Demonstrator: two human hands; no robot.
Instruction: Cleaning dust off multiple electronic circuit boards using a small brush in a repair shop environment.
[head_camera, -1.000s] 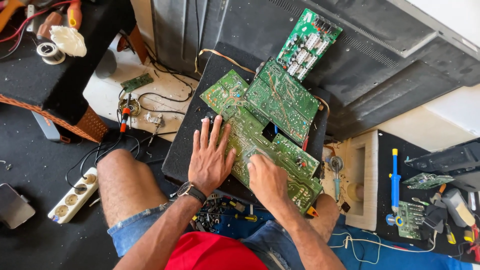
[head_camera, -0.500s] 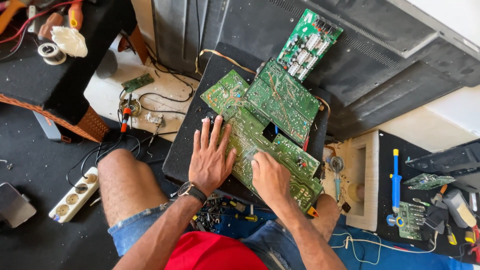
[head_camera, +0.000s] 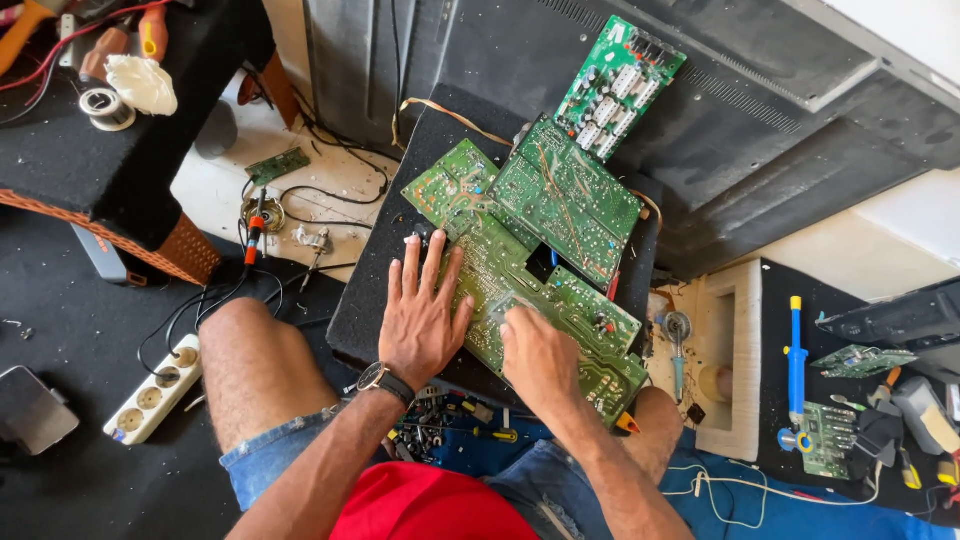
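Observation:
A black padded board (head_camera: 365, 300) rests across my lap with several green circuit boards on it. My left hand (head_camera: 422, 320), with a watch (head_camera: 383, 379) on the wrist, lies flat with fingers spread on the left edge of the long circuit board (head_camera: 580, 305). My right hand (head_camera: 540, 362) presses on the same board's middle with fingers curled; something small and pale shows at its fingertips, too blurred to name. A second board (head_camera: 565, 195) overlaps the long one above. A third board (head_camera: 620, 85) leans further up.
A dark television back panel (head_camera: 760, 130) lies beyond the boards. A white power strip (head_camera: 155, 390) and cables lie left of my knee. A blue tool (head_camera: 797, 365) and small boards (head_camera: 862, 360) sit at the right. A solder reel (head_camera: 105, 105) rests on the black stool at upper left.
My right hand has shifted slightly down and right across the long board. My left hand has stayed flat in place.

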